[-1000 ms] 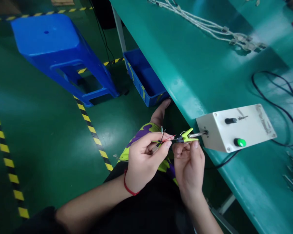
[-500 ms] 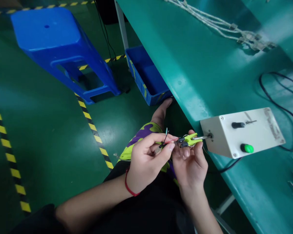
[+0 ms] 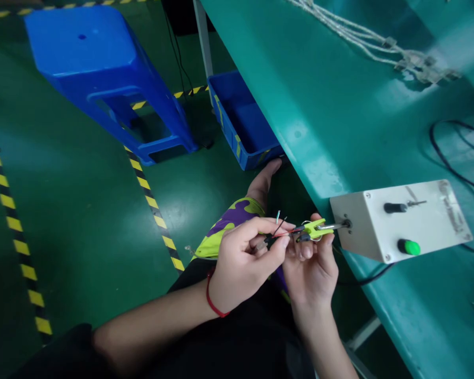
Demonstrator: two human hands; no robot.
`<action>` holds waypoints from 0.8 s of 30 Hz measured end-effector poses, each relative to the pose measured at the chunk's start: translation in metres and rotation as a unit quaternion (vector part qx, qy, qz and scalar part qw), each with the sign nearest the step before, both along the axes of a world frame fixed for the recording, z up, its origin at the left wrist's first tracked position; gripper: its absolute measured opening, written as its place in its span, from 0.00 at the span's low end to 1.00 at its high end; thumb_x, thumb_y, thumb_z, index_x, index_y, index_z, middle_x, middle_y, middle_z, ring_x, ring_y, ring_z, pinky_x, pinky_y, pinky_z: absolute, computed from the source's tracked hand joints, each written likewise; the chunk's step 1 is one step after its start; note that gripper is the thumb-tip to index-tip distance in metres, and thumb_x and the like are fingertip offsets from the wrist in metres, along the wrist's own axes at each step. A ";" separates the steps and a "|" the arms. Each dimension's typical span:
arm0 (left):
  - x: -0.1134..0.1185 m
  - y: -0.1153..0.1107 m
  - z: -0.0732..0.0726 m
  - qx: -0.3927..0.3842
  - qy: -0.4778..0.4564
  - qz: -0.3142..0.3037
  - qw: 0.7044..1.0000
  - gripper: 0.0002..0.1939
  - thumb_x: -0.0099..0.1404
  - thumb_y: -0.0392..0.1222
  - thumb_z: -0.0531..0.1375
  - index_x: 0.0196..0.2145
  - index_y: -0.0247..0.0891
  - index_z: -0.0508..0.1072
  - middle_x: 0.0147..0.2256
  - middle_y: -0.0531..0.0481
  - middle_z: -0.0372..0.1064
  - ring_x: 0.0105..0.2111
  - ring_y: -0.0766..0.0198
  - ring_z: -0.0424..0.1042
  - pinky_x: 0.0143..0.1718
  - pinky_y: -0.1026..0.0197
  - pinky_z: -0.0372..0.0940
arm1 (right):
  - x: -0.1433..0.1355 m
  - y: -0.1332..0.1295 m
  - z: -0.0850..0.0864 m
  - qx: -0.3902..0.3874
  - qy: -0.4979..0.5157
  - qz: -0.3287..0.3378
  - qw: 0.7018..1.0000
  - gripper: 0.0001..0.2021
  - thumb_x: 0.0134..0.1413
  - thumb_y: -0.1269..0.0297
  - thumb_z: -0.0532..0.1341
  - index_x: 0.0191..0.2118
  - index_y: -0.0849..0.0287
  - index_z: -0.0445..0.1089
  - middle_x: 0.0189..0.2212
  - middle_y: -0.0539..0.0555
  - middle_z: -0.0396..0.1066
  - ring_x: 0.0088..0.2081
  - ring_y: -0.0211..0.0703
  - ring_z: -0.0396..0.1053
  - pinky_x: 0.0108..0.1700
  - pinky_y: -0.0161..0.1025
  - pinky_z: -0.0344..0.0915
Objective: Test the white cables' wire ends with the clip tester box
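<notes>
My left hand (image 3: 253, 258) is closed in a pinch on the stripped end of a cable (image 3: 264, 243), where thin red, black and pale wires fan out. Its red wire (image 3: 286, 233) runs to the dark tips of a yellow-green spring clip (image 3: 316, 229). The clip sits on a metal rod (image 3: 337, 225) that comes out of a white box (image 3: 414, 216). My right hand (image 3: 310, 268) is palm up under the clip, with thumb and forefinger on its two handles. Part of the cable is hidden inside my left fingers.
The box, with a black knob (image 3: 395, 208) and green button (image 3: 411, 247), stands at the edge of the green table (image 3: 300, 105). A bundle of pale cables (image 3: 359, 39) lies farther back. On the floor are a blue stool (image 3: 82, 47) and a blue bin (image 3: 243, 150).
The whole view has shifted slightly, so box and hands appear a little farther right and lower. Both hands keep their hold, with almost no change between them.
</notes>
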State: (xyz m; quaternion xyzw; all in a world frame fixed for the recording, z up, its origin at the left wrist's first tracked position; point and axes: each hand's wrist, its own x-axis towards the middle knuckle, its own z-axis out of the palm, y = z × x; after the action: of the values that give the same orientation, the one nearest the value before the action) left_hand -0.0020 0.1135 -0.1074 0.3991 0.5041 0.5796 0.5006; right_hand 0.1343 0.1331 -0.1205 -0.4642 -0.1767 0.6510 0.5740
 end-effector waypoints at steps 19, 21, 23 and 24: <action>0.000 0.002 0.002 0.014 0.017 -0.004 1.000 0.03 0.70 0.36 0.67 0.41 0.41 0.79 0.46 0.40 0.83 0.40 0.50 0.84 0.35 0.56 0.80 | 0.000 -0.006 0.003 0.032 -0.009 0.031 0.999 0.15 0.65 0.47 0.67 0.48 0.52 0.79 0.21 0.44 0.56 0.23 0.36 0.52 0.30 0.36 0.62; -0.001 0.002 0.002 0.020 0.025 0.001 0.999 0.03 0.70 0.36 0.68 0.41 0.42 0.79 0.44 0.43 0.83 0.40 0.51 0.84 0.36 0.56 0.80 | 0.001 -0.017 0.007 0.052 -0.079 0.047 0.994 0.13 0.65 0.50 0.67 0.46 0.53 0.79 0.21 0.45 0.60 0.23 0.36 0.55 0.29 0.37 0.62; -0.001 0.002 0.001 0.024 0.033 0.003 0.999 0.04 0.70 0.35 0.67 0.41 0.41 0.79 0.42 0.45 0.82 0.39 0.53 0.83 0.36 0.57 0.78 | 0.004 -0.030 0.014 0.090 -0.250 -0.005 0.964 0.12 0.60 0.56 0.72 0.46 0.54 0.80 0.23 0.48 0.68 0.25 0.37 0.62 0.29 0.38 0.64; -0.001 0.001 0.001 0.022 0.038 0.003 0.999 0.03 0.70 0.34 0.67 0.40 0.41 0.79 0.42 0.45 0.81 0.38 0.55 0.82 0.35 0.58 0.77 | 0.007 -0.035 0.018 0.115 -0.348 -0.063 0.928 0.13 0.57 0.60 0.75 0.47 0.54 0.81 0.27 0.50 0.72 0.28 0.39 0.66 0.30 0.38 0.65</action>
State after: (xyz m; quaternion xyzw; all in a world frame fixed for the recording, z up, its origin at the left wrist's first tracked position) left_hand -0.0031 0.1149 -0.1068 0.4307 0.5111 0.5763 0.4703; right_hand 0.1414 0.0983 -0.1026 -0.6026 -0.4093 0.3868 0.5655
